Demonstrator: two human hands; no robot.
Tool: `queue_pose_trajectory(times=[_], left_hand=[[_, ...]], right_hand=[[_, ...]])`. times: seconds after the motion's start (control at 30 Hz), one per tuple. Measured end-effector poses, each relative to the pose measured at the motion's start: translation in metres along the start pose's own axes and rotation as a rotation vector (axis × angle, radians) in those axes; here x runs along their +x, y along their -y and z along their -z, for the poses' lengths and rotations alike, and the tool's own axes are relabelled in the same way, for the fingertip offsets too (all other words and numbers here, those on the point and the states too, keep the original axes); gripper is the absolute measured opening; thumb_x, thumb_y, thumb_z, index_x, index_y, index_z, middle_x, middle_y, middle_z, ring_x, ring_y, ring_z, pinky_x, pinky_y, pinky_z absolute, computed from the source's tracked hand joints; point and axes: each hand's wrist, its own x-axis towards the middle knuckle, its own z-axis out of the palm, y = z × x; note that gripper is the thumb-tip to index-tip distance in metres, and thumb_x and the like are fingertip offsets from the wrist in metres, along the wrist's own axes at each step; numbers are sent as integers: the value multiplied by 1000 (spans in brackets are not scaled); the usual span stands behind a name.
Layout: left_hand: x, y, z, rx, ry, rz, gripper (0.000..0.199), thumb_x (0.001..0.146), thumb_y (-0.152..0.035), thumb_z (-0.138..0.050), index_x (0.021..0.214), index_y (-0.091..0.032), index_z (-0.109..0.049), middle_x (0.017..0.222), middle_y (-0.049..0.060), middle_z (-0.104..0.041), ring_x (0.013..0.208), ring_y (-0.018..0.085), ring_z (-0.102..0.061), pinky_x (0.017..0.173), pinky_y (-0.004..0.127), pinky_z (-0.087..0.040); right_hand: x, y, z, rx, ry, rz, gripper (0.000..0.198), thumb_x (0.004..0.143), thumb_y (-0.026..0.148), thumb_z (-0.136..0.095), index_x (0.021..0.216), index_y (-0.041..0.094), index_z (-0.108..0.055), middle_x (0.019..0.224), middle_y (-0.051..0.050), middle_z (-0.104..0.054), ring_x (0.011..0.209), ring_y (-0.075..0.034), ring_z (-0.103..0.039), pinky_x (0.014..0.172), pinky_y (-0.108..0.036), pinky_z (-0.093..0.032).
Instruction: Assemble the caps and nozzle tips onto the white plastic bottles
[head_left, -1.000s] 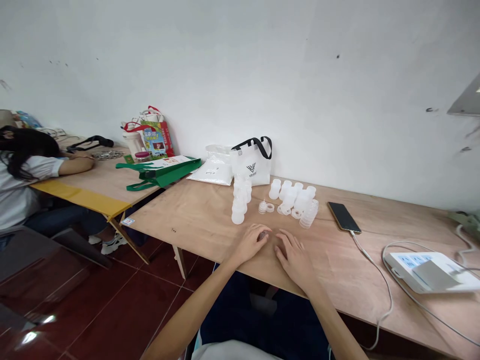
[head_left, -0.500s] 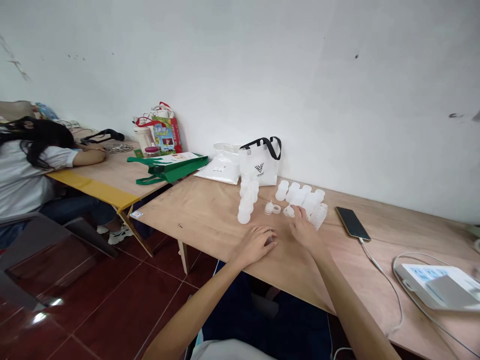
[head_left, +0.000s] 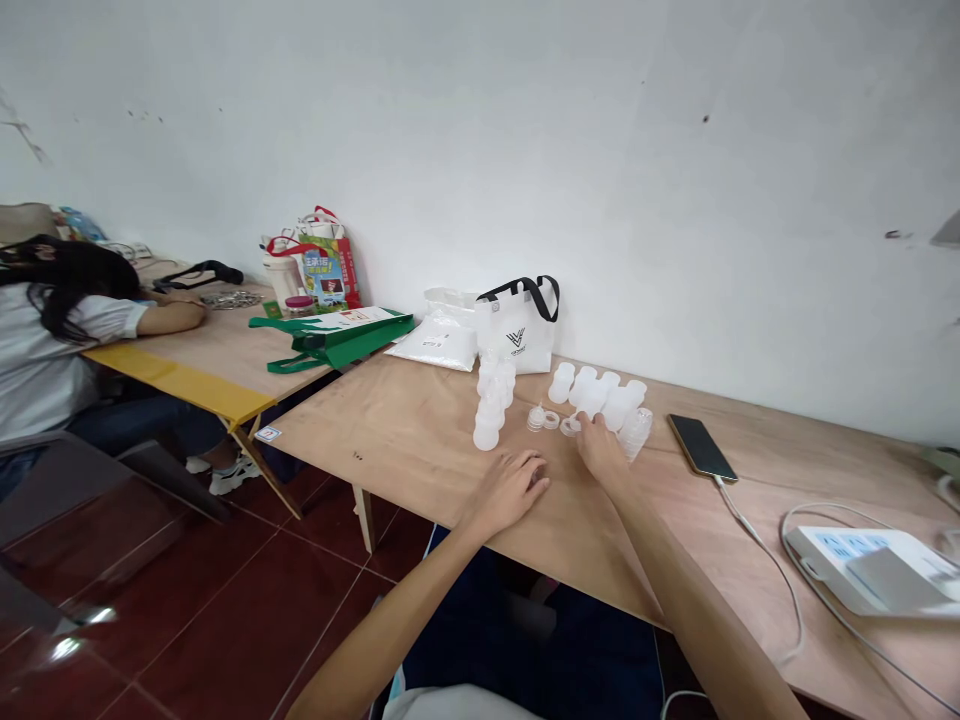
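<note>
My left hand (head_left: 508, 492) rests on the wooden table (head_left: 420, 430), palm down, with its fingers loosely bent and nothing visible in them. My right hand (head_left: 601, 448) reaches further in, its fingertips together at a small translucent plastic ring (head_left: 569, 426). Just left of those fingers lie another flat ring (head_left: 551, 420) and a small stack of clear rings (head_left: 535, 420). Behind the right hand stand several frosted plastic bottles (head_left: 592, 390) in a row. A clear ribbed stack (head_left: 636, 430) leans beside its wrist. More frosted pieces (head_left: 487, 425) form a line ahead of my left hand.
At the wall stand a white tote bag (head_left: 517, 340) and a white plastic packet (head_left: 439, 340). To the right lie a cabled phone (head_left: 702, 446) and a white box (head_left: 870, 570). A green bag (head_left: 337, 340) lies on the neighbouring table, where a person (head_left: 75, 320) leans forward.
My right hand has shifted slightly left and toward me, with the ring at its fingertips. My left hand stays on the table. The view has turned slightly.
</note>
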Motion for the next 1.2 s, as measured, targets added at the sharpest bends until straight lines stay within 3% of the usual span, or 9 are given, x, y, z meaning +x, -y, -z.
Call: queue_pose_trajectory(times=[0.23, 0.47, 0.6, 0.7, 0.9, 1.07, 1.13, 1.2], left_hand=[[0, -6, 0, -165, -14, 91, 29, 100, -36, -54, 125, -24, -63, 146, 8, -53, 121, 26, -60, 105, 42, -50], [2, -12, 8, -280, -56, 88, 26, 101, -38, -53, 119, -23, -65, 137, 8, -57, 120, 24, -61, 103, 39, -51], [3, -13, 13, -322, -77, 98, 27, 101, -44, -53, 113, -24, -67, 132, 7, -60, 125, 24, -59, 108, 39, -47], [4, -14, 16, -346, -88, 88, 31, 102, -47, -50, 111, -23, -68, 129, 7, -62, 123, 24, -60, 108, 38, -47], [3, -17, 19, -346, -78, 77, 34, 104, -48, -46, 113, -23, -66, 127, 8, -62, 117, 23, -61, 106, 38, -48], [2, -18, 18, -297, -31, 87, 35, 102, -49, -48, 120, -24, -66, 135, 8, -58, 124, 24, -58, 105, 37, -49], [0, -19, 17, -261, 14, 89, 36, 99, -50, -54, 124, -27, -65, 143, 8, -52, 127, 26, -57, 104, 39, -51], [-2, -19, 17, -205, 48, 62, 39, 95, -51, -61, 128, -30, -65, 153, 7, -45, 133, 29, -52, 109, 45, -47]], right_hand=[[-10, -1, 10, 1, -63, 78, 31, 104, 16, -37, 129, 17, -57, 110, -12, -62, 86, -23, -69, 67, -29, -47], [-61, -8, 13, 19, -67, 282, 39, 100, 13, -42, 131, 29, -61, 125, -10, -63, 93, -23, -69, 66, -28, -49], [-80, -20, -3, 220, -45, 501, 46, 93, 6, -41, 123, 28, -67, 139, -8, -61, 116, -26, -65, 88, -37, -55], [-84, -28, -11, 350, -6, 599, 54, 85, 1, -41, 119, 30, -70, 152, -5, -53, 136, -26, -52, 106, -48, -48], [-84, -34, -10, 517, 56, 676, 62, 77, -5, -37, 117, 27, -71, 150, -7, -56, 141, -25, -49, 113, -51, -42], [-84, -29, 7, 636, 47, 588, 66, 69, -2, -37, 123, 26, -64, 144, -6, -59, 135, -23, -52, 113, -49, -42], [-82, -30, 15, 687, -71, 496, 53, 75, 2, -38, 115, 24, -64, 132, -8, -64, 127, -25, -57, 108, -49, -45], [-77, -36, 21, 710, -276, 356, 39, 85, 10, -39, 111, 23, -63, 120, -11, -66, 115, -27, -61, 101, -46, -48]])
